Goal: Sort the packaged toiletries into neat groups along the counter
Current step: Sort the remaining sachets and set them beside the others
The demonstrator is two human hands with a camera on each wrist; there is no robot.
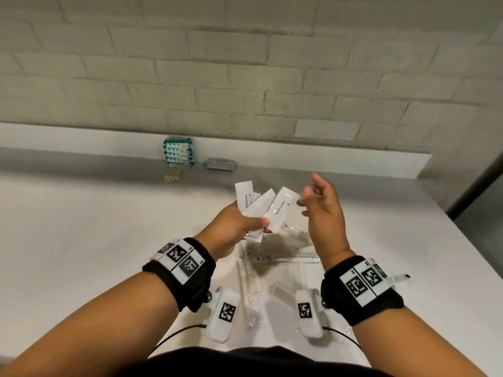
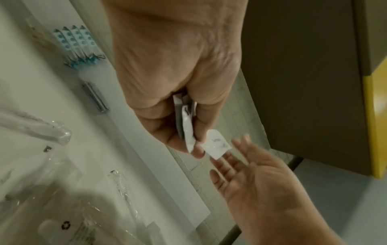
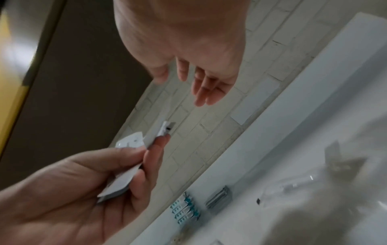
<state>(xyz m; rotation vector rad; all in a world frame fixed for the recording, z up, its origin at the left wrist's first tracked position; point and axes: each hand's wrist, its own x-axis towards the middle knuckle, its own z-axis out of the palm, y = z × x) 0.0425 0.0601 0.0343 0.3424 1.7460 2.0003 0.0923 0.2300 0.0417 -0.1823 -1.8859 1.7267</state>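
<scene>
My left hand (image 1: 239, 224) holds a fan of white toothpaste sachets (image 1: 261, 206) above the counter, thumb pinching them low down. The same sachets (image 2: 187, 126) show edge-on in the left wrist view and as a white bundle (image 3: 123, 175) in the right wrist view. My right hand (image 1: 318, 202) hovers just right of the fan with fingers loosely spread, holding nothing; its fingertips (image 2: 240, 144) sit close to the outermost sachet. Clear-wrapped toothbrushes and combs (image 1: 272, 257) lie on the counter under my hands.
Against the back ledge stand a stack of teal-and-white packets (image 1: 178, 152), a small tan box (image 1: 173, 176) in front of it, and a flat grey pack (image 1: 220, 164). The white counter (image 1: 81, 227) ends at a right edge (image 1: 462, 235). A brick wall is behind.
</scene>
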